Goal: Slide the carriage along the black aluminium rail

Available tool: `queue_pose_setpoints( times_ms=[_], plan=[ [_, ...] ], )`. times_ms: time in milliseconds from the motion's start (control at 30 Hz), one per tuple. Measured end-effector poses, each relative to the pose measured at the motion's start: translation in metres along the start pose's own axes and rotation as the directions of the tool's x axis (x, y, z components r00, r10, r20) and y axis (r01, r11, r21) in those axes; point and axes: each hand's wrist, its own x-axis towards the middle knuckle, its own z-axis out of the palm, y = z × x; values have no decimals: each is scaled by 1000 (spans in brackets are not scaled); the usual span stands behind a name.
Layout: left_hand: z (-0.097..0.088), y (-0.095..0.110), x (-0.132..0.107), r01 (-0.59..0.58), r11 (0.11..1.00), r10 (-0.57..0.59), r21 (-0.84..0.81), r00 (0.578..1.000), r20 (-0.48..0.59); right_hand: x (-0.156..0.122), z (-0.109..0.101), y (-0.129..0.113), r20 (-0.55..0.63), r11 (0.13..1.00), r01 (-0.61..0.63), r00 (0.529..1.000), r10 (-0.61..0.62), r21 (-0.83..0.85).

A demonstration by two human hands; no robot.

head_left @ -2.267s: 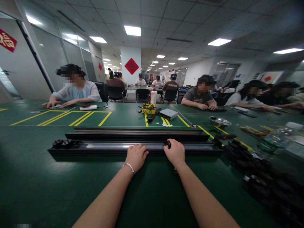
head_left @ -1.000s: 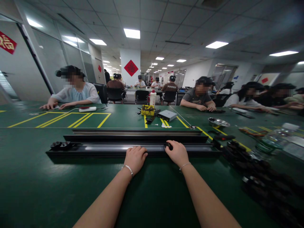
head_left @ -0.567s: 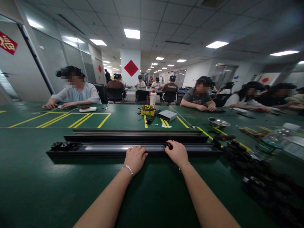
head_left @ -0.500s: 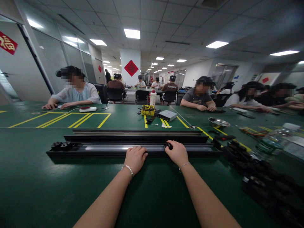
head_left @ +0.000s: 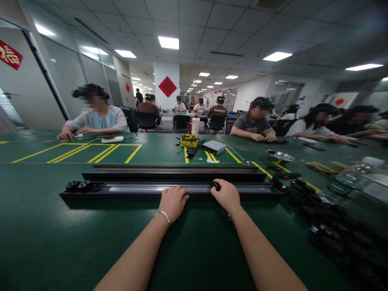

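Observation:
A long black rail (head_left: 127, 197) with a shiny grey strip along its channel lies crosswise on the green table. Draped over its front edge is my left hand (head_left: 173, 204), fingers together and curled around the rail. To the right, my right hand (head_left: 226, 196) pinches a small black block (head_left: 216, 186) at the channel; the fingers partly hide it. Two black round-holed pieces (head_left: 78, 185) sit at the rail's left end. Behind it, parallel, lies another black rail (head_left: 145, 176).
Several dark parts (head_left: 315, 210) are heaped at the right, near a clear plastic bottle (head_left: 348, 178). Farther back stand a metal bowl (head_left: 280, 155), a grey box (head_left: 214, 147) and a yellow basket (head_left: 188, 141) of cables. Other people sit across the table.
My hands and the rail show no visible movement. Across the table, the person at the left has shifted a hand slightly to the left.

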Motion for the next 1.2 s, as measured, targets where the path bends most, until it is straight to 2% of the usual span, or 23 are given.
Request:
queue_pose_setpoints(
  times_ms=[600,800,1200],
  plan=[
    [-1,0,0,1,1000,-1,0,1000,5,-2,-5,-4,32,999,-41,999,41,15],
    [2,-2,0,-23,1000,23,10,999,-29,-1,-3,-3,20,1000,-25,999,25,12],
    [-1,0,0,-4,1000,4,5,1000,-4,-1,-5,-5,22,999,-37,999,36,24]
  ],
)
